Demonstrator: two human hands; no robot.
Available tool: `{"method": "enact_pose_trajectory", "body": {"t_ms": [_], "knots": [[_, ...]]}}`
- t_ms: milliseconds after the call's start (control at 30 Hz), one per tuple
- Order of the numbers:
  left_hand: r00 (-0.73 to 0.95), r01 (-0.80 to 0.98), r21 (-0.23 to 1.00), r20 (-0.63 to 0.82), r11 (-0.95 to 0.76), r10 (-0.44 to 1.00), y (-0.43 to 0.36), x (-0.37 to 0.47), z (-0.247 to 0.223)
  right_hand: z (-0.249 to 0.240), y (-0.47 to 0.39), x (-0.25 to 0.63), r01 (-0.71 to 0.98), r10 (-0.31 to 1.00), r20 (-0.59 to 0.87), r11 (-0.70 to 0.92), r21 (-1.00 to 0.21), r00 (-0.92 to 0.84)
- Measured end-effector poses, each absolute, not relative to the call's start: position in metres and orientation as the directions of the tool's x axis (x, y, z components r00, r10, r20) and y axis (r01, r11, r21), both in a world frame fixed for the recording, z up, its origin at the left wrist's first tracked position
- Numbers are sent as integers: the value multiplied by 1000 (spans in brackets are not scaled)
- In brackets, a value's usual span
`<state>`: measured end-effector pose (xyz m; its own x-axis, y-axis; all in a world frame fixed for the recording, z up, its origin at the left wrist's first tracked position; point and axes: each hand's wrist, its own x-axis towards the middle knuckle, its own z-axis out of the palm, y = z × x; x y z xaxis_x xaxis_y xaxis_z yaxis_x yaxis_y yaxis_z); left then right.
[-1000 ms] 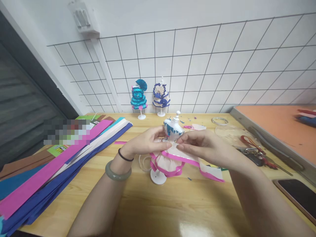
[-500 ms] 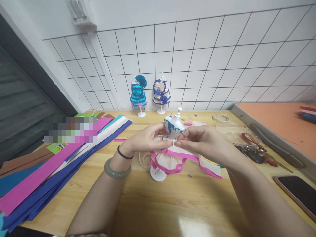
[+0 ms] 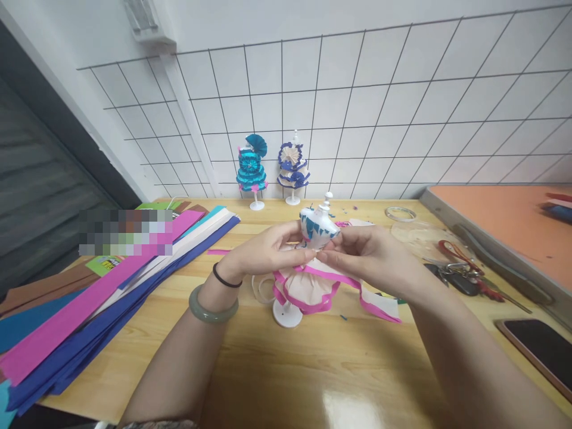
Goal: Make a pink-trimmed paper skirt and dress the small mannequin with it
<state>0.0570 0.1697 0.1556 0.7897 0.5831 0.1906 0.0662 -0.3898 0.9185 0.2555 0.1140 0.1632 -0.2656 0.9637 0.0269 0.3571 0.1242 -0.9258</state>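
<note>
A small white dress form (image 3: 316, 229) leans to the right, with torn blue paper bits stuck on its torso. Round it hangs a skirt of cream crepe paper (image 3: 308, 290) with pink edging, above a round white base (image 3: 287, 314). My left hand (image 3: 270, 249) is closed at the waist, thumb pressing the crepe paper's top edge. From the other side my right hand (image 3: 373, 256) pinches the same edge, its thumb tip close to the left one. A loose end of the pink-edged strip trails right below my right hand. My fingertips behind the torso are partly hidden.
Two decorated dress forms, one turquoise (image 3: 251, 170) and one purple and cream (image 3: 292, 170), stand by the wall. Crepe paper strips (image 3: 111, 304) lie left. Right are a tape roll (image 3: 400, 213), keys (image 3: 460, 277), a phone (image 3: 536, 351) and an orange-topped board (image 3: 500, 220).
The dress form's top has tipped slightly right. My thumbs have shifted a little up and right along the waist, still pinching the paper.
</note>
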Motion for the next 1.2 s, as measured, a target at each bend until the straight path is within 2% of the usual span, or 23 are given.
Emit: {"method": "enact_pose_trajectory", "body": {"t_ms": [200, 433, 600, 667, 733, 800, 867, 933, 1033, 1200], "knots": [[714, 119, 873, 255, -472, 652, 165, 63, 157, 162, 116, 258, 389, 966, 27, 129, -912, -258], [685, 142, 893, 224, -428, 694, 167, 60, 153, 162, 117, 258, 427, 974, 30, 127, -895, -226], [682, 129, 915, 198, -381, 705, 168, 58, 153, 160, 120, 261, 375, 952, 100, 209, -903, -289], [670, 124, 920, 198, -371, 715, 169, 58, 153, 160, 121, 264, 388, 937, 195, 301, -871, -290], [644, 133, 928, 186, -348, 742, 169, 58, 154, 162, 120, 265, 447, 888, 383, 459, -767, -255], [614, 143, 937, 169, -320, 771, 169, 59, 154, 163, 117, 264, 514, 762, 584, 633, -579, -281], [593, 154, 944, 149, -293, 792, 169, 59, 154, 164, 114, 260, 543, 618, 682, 753, -372, -390], [578, 163, 947, 134, -275, 805, 170, 59, 154, 163, 112, 254, 555, 521, 699, 805, -211, -490], [565, 178, 946, 127, -270, 815, 171, 58, 152, 159, 112, 247, 596, 430, 724, 802, -33, -539], [537, 185, 943, 141, -279, 832, 173, 56, 152, 150, 116, 245, 606, 304, 757, 782, 148, -578]]}}
